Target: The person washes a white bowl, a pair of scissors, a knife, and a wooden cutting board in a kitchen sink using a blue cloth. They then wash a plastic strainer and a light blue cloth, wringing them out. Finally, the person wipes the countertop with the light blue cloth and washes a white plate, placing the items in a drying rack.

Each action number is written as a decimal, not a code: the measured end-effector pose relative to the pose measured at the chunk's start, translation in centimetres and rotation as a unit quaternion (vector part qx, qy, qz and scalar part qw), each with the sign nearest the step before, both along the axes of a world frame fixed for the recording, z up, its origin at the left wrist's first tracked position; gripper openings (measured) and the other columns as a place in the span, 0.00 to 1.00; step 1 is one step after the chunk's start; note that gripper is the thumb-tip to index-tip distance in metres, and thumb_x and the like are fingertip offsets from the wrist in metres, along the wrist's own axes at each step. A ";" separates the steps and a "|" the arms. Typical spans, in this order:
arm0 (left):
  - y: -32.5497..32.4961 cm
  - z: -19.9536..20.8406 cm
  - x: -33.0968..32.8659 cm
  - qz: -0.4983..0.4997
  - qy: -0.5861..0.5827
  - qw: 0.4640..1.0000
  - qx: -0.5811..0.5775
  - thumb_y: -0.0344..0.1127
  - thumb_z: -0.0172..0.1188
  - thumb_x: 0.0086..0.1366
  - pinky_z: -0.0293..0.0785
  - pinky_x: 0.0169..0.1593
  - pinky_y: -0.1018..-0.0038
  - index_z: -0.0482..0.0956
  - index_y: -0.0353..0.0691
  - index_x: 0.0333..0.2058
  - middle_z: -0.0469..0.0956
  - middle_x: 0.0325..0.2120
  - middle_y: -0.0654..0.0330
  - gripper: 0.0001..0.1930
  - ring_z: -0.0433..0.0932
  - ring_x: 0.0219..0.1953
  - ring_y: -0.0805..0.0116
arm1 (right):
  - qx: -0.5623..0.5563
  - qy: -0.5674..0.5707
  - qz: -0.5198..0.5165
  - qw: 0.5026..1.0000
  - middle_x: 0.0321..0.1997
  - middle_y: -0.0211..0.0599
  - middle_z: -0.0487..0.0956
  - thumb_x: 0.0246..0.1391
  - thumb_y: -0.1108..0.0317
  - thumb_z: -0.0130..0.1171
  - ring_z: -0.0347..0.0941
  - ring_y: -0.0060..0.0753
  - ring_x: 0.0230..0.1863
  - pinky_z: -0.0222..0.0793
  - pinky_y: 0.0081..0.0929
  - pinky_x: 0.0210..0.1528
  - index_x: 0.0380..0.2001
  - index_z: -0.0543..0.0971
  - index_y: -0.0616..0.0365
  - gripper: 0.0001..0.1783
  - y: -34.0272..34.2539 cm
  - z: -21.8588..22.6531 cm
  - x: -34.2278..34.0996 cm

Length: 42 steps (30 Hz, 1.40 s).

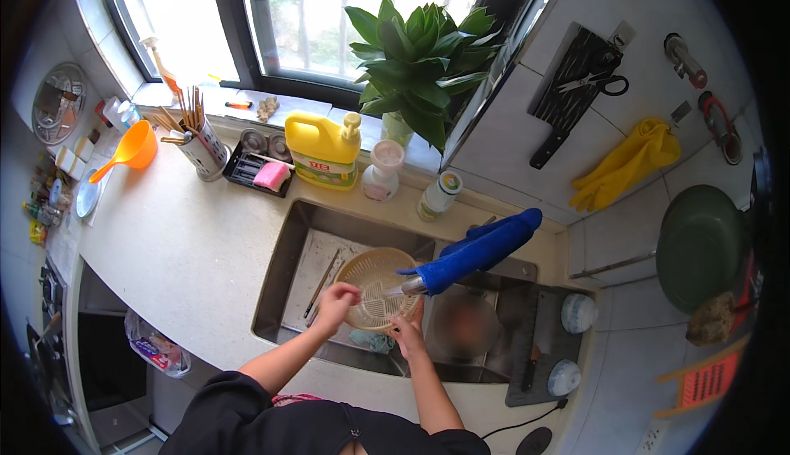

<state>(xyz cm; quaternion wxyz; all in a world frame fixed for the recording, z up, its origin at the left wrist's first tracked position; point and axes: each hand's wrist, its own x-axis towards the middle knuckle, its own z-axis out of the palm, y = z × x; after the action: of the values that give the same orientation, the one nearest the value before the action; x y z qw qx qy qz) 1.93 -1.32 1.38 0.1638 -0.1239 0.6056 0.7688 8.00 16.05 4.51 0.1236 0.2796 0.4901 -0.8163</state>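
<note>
One round tan basket (pixel 355 272) full of little holes is over the left side of the metal sink (pixel 276 278). The right hand (pixel 407 336) holds the basket by its edge, on the side close to the person and a bit to the right. The left hand (pixel 336 305) is at the basket's left edge, with its fingers bent in close together. I cannot tell if those fingers are pinching anything.

A shiny tap (pixel 409 285) pokes out over the basket from the right, and a blue cover (pixel 485 249) is wrapped around the rest of it. Some thin sticks (pixel 323 282) lie in the sink, left of the basket. A pale green cloth (pixel 372 341) is in there too, close to the person. In the right side of the sink is a round thing (pixel 465 327), too blurry to make out.

Right of the sink, a gray mat (pixel 544 323) has two small bowls (pixel 579 314) by its right edge and a knife (pixel 533 366) on it. Behind the sink stand a big yellow jug (pixel 322 152) and two white bottles (pixel 383 177). A pink sponge (pixel 271 176) sits in a black tray (pixel 239 177). Farther left is an orange scoop (pixel 138 147). A leafy green plant (pixel 411 64) stands by the window (pixel 362 19), and yellow gloves (pixel 629 167) hang on the right wall.
</note>
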 end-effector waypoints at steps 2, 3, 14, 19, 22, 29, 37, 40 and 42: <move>-2.8 -0.6 0.1 0.114 -0.043 0.993 0.008 0.21 0.47 0.55 0.71 0.35 0.79 0.71 0.36 0.30 0.74 0.25 0.60 0.06 0.73 0.27 0.74 | -0.032 0.009 0.027 0.999 0.54 0.34 0.61 0.41 0.80 0.50 0.62 0.38 0.54 0.68 0.42 0.46 0.61 0.44 0.33 0.46 1.2 -0.1 0.8; -4.1 -0.8 0.0 0.169 -0.057 0.984 0.002 0.20 0.48 0.54 0.70 0.35 0.78 0.71 0.36 0.27 0.73 0.24 0.62 0.05 0.73 0.28 0.74 | -0.069 0.019 0.015 0.997 0.54 0.34 0.61 0.41 0.80 0.50 0.62 0.38 0.54 0.67 0.43 0.47 0.61 0.44 0.33 0.46 1.5 -0.1 0.9; -10.9 -11.9 -1.4 -0.219 0.004 0.825 -0.522 0.34 0.63 0.45 0.70 0.46 0.64 0.69 0.32 0.40 0.71 0.39 0.44 0.23 0.71 0.43 0.49 | 0.541 0.234 0.299 0.751 0.56 0.52 0.58 0.31 0.74 0.62 0.54 0.59 0.57 0.50 0.49 0.59 0.61 0.52 0.35 0.51 -2.5 7.3 3.1; -7.3 -13.2 -0.3 -0.286 -0.015 0.763 -0.579 0.38 0.63 0.47 0.69 0.44 0.58 0.64 0.40 0.44 0.69 0.41 0.46 0.26 0.71 0.43 0.49 | 0.589 0.290 0.444 0.610 0.53 0.53 0.59 0.28 0.74 0.59 0.55 0.58 0.54 0.50 0.54 0.57 0.60 0.57 0.38 0.48 -3.8 8.8 5.4; -7.4 -17.7 0.4 -0.260 -0.048 0.737 -0.622 0.40 0.46 0.58 0.70 0.38 0.56 0.64 0.42 0.41 0.75 0.33 0.51 0.14 0.75 0.37 0.53 | 0.612 0.324 0.400 0.601 0.56 0.54 0.58 0.32 0.75 0.57 0.52 0.61 0.57 0.46 0.56 0.59 0.60 0.54 0.33 0.48 -3.4 7.6 4.6; -6.8 -16.3 1.0 -0.368 -0.077 0.683 -0.626 0.36 0.56 0.52 0.67 0.44 0.57 0.69 0.38 0.39 0.76 0.34 0.51 0.16 0.75 0.41 0.57 | 0.601 0.298 0.434 0.601 0.61 0.57 0.52 0.34 0.80 0.52 0.48 0.63 0.61 0.41 0.55 0.62 0.61 0.53 0.29 0.49 -3.3 5.7 7.6; -9.0 -14.1 -1.9 -0.199 -0.296 0.927 -0.117 0.30 0.48 0.58 0.55 0.10 0.75 0.61 0.40 0.28 0.64 0.15 0.60 0.05 0.61 0.09 0.71 | 0.592 0.205 0.187 0.757 0.59 0.52 0.56 0.32 0.73 0.64 0.54 0.54 0.59 0.51 0.43 0.60 0.59 0.58 0.39 0.46 7.5 21.3 9.9; -7.7 -9.3 -1.8 -0.183 -0.309 0.931 -0.067 0.36 0.49 0.61 0.52 0.11 0.79 0.60 0.46 0.30 0.57 0.14 0.65 0.07 0.55 0.09 0.76 | 0.735 0.087 0.050 0.671 0.60 0.49 0.55 0.28 0.71 0.67 0.51 0.53 0.61 0.49 0.43 0.61 0.56 0.62 0.49 0.45 13.2 23.1 12.6; -7.2 -7.8 -1.7 -0.175 -0.347 0.921 -0.028 0.37 0.49 0.61 0.51 0.12 0.79 0.60 0.47 0.30 0.56 0.14 0.66 0.07 0.53 0.10 0.76 | 0.815 0.014 -0.004 0.580 0.60 0.51 0.55 0.27 0.70 0.68 0.50 0.55 0.61 0.48 0.42 0.61 0.57 0.59 0.52 0.48 17.5 23.2 13.1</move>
<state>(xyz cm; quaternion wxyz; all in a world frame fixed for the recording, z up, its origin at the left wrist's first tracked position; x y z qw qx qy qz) 0.26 -8.49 -6.44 0.4918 -0.2793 0.5440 0.6199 21.11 33.59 27.73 -0.1661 0.2534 0.9498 -0.0784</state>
